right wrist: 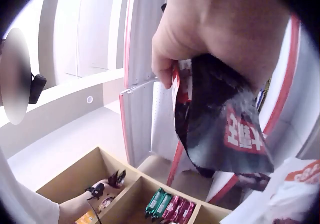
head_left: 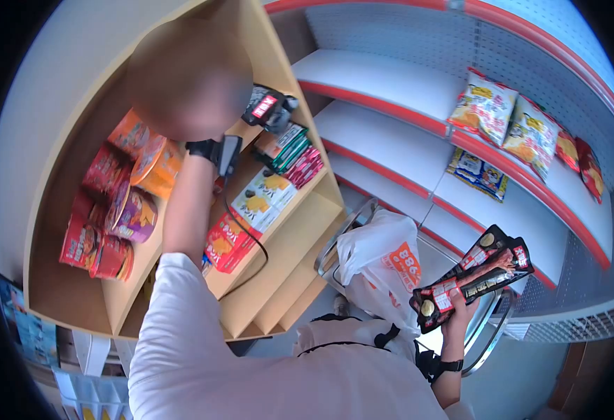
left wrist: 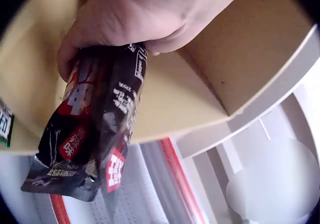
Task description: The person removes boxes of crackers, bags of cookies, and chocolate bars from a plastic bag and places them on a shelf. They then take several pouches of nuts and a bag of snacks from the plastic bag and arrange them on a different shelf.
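Filling the left of the head view, a wooden shelf (head_left: 300, 231) is seen. Near its top, at upper centre, a dark packet (left wrist: 95, 124) is gripped by the left hand (left wrist: 145, 14). At lower right, beside a white bag (head_left: 377, 259), black packets (head_left: 475, 276) are clutched in the right hand (head_left: 457, 311).

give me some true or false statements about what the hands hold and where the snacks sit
1. The left hand grips a black packet up by the wooden shelf. True.
2. The right hand holds nothing. False: it grips black and red packets.
3. A white bag with orange print lies in the cart. True.
4. The yellow snack bags stand on the wooden shelf. False: they sit on the white red-edged shelving.
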